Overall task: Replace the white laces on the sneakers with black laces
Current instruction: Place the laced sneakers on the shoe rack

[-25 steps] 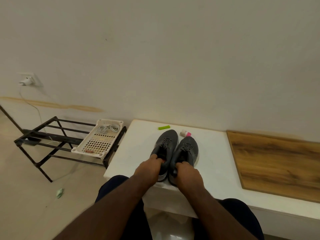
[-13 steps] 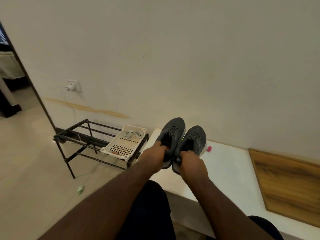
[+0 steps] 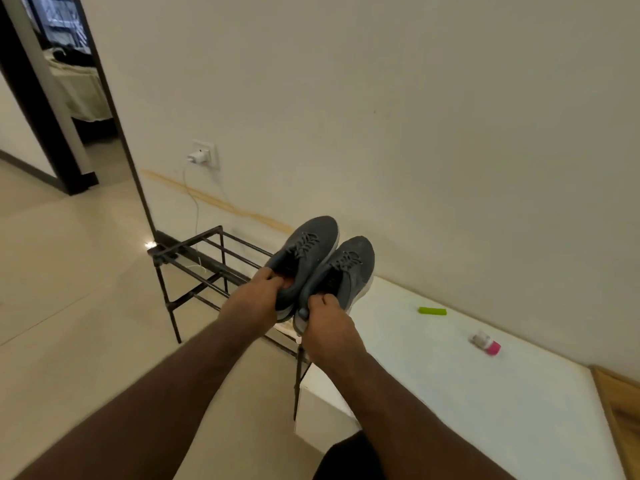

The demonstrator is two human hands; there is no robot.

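Sneakers (image 3: 322, 265) point toes up-right toward the wall, heels clutched in both hands' grip.

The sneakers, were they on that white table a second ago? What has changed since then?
Yes. Both grey sneakers were lifted off the white table and carried left, toward the black metal rack. The left hand and right hand grip one heel each, as before. The green object and pink-capped bottle stayed on the table.
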